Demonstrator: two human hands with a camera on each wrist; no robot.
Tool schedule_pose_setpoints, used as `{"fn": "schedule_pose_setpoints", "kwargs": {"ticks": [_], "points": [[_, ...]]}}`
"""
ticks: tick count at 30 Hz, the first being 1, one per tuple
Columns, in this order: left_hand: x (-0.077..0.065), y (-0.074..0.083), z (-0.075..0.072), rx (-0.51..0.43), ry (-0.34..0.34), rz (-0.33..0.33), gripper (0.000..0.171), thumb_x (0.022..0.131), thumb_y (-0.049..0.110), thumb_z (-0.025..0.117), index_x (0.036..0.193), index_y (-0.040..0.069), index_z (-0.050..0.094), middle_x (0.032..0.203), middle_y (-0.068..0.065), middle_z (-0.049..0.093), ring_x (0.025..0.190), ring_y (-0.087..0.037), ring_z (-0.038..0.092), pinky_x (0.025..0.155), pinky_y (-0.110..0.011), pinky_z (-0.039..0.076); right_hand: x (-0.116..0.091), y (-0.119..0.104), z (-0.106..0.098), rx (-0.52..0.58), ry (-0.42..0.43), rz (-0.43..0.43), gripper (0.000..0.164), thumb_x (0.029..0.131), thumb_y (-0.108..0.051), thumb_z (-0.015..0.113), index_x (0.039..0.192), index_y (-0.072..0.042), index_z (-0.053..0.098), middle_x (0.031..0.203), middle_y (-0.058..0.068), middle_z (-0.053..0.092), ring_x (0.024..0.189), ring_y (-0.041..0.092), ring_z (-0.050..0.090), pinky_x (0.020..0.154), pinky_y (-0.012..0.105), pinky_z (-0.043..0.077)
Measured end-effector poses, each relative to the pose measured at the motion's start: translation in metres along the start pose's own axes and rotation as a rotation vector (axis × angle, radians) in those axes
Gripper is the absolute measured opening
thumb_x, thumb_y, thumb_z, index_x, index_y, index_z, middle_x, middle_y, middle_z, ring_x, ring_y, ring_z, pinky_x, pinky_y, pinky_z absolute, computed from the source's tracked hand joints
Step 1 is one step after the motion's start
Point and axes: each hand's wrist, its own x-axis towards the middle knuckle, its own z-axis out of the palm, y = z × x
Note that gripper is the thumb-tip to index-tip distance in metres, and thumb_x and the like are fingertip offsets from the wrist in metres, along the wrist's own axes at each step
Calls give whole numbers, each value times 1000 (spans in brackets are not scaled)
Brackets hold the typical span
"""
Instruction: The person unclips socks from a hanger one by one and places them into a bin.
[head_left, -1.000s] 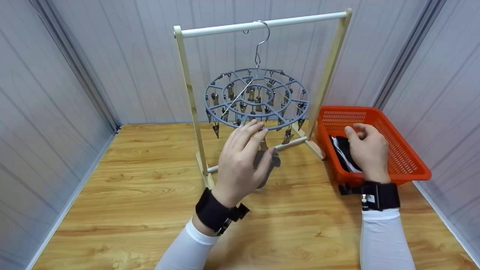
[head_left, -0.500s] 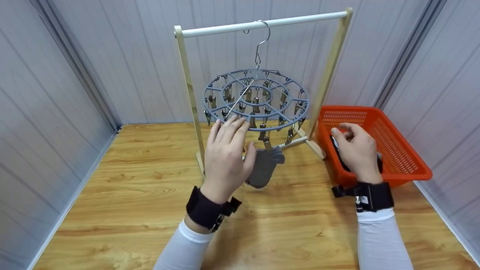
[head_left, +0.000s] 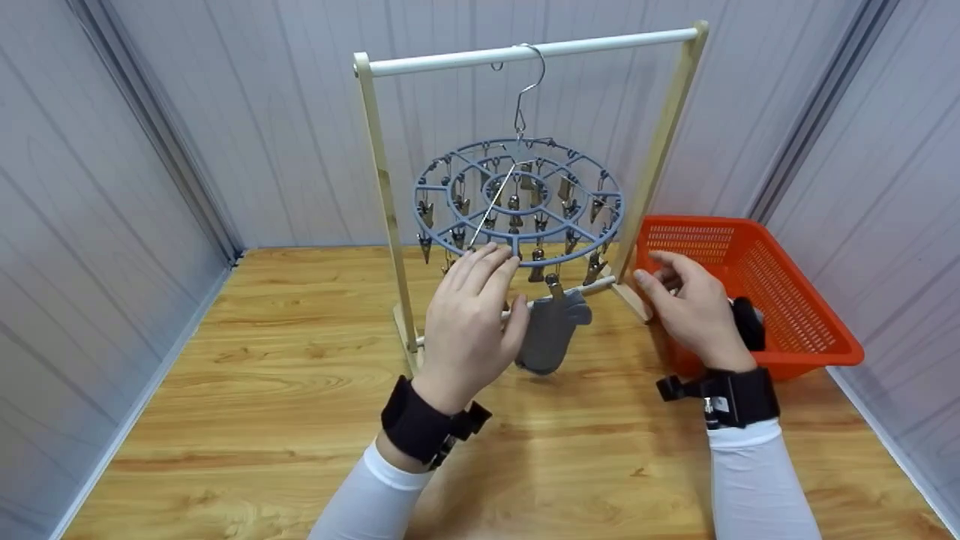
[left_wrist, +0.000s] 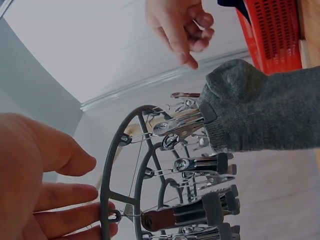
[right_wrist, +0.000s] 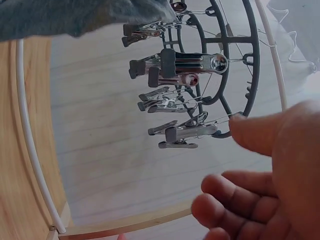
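A round blue-grey clip hanger hangs by its metal hook, with metal clips around its rings. One clip holds a grey sock below the front rim; the left wrist view shows the sock close up. My left hand is at the hanger's front rim, its fingers extended. In the left wrist view its fingertips reach the rim and are partly hidden behind it. My right hand is between the hanger and the basket, fingers loosely bent, with nothing in it.
A wooden stand with a white top bar carries the hanger. At the right, an orange basket contains dark cloth items, partly hidden by my right hand. Panel walls enclose the wooden table.
My right hand has moved left from over the basket toward the hanger. The hanger has turned, bringing the sock to the right and into fuller view. My left hand shifted left, then slightly back.
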Motion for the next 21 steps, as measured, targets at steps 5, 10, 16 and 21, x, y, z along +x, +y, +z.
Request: {"fn": "schedule_pose_setpoints", "kwargs": {"ticks": [5, 10, 16, 21], "points": [[-1, 3, 1, -19, -13, 17, 35, 104, 11, 71, 136, -3, 74, 140, -20, 73, 139, -37, 64, 126, -51, 44, 3, 4, 6, -1, -145, -84, 62, 108, -47, 73, 153, -5, 64, 124, 10, 74, 107, 24, 66, 88, 36, 50], [-1, 5, 3, -14, -30, 18, 35, 104, 15, 73, 136, -1, 75, 142, -18, 73, 140, -36, 64, 129, -52, 40, 5, 7, 19, 39, -278, -105, 73, 104, -49, 79, 159, -5, 59, 136, 11, 73, 120, 29, 68, 97, 49, 55], [-1, 7, 4, -22, -27, 27, 36, 102, 15, 77, 135, -1, 75, 142, -18, 73, 140, -37, 64, 128, -54, 40, 5, 8, 45, 126, -353, -69, 75, 98, -40, 89, 157, -5, 61, 140, 15, 72, 126, 34, 68, 102, 54, 59], [0, 7, 4, -32, -33, 27, 36, 103, 16, 75, 135, -1, 75, 143, -18, 72, 142, -37, 63, 129, -55, 40, 5, 8, 66, 208, -400, -42, 69, 95, -36, 91, 153, -8, 65, 141, 15, 67, 118, 30, 70, 94, 46, 63]]}}
